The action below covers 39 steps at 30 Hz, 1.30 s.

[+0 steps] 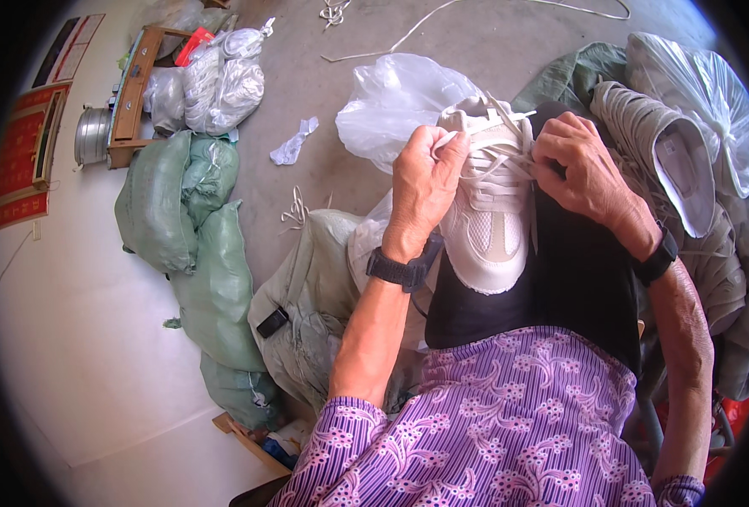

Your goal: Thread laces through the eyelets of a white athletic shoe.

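A white and beige sneaker point(494, 215) rests on my lap, toe pointing toward me. Pale laces point(494, 160) run crosswise over its tongue, and loose strands hang at the right side. At the shoe's upper left, my left hand point(428, 182) is closed, thumb and forefinger pinching a shoelace by the eyelets. My right hand point(584, 169) is closed too, its fingertips pinched on a lace at the shoe's right edge; the curled fingers partly hide the strand. Both wrists wear black bands.
Many beige shoes point(658, 152) are heaped at my right, beside clear plastic bags point(696, 101). A crumpled clear bag point(404, 97) lies beyond the sneaker. Stuffed green sacks point(214, 279) line the left wall, near a wooden cabinet point(129, 93). Loose cord point(408, 34) lies on the floor.
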Available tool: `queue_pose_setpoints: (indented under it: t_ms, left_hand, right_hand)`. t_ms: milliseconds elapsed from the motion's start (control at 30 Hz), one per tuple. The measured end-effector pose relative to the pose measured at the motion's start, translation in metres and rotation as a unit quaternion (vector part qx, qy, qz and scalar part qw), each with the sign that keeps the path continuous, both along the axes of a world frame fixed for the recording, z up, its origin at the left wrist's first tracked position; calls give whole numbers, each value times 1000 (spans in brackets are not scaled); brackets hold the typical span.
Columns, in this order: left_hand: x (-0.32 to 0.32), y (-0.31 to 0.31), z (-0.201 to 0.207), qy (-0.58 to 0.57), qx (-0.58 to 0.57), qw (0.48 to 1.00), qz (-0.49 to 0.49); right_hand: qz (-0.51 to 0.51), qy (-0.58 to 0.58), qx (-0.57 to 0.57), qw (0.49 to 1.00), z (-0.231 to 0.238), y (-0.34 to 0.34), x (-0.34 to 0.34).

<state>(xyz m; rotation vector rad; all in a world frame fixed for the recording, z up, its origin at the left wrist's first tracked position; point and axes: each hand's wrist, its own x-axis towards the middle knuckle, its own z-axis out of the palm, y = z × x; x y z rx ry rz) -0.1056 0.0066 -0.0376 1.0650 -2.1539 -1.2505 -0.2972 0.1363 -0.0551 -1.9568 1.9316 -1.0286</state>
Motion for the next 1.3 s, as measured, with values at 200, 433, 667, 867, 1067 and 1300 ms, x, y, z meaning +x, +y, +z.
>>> queue_pose_setpoints:
  t_ms: [200,433,667,867,1067,1300]
  left_hand:
    - [-2,-4,0,-37,-63,997,39]
    - [-12,-5,3,-154,-101,982,49]
    - [-5,-25,-16,-61,275,955,95]
    - [16,-40,-27,153,443,876,116]
    - [63,-82,16,320,383,866,25]
    - [91,-81,91,373,233,893,93]
  right_hand:
    - [-74,-155,-49,984,-6,7,-4]
    - [-92,-102,-62,989,-8,8,-4]
    - [-94,-82,-71,990,-5,11,-6]
    - [-117,-82,-61,988,-4,14,-9]
    - [-114,-86,-70,987,-5,14,-9]
    - [-87,-70,-15,994,4,2,-2]
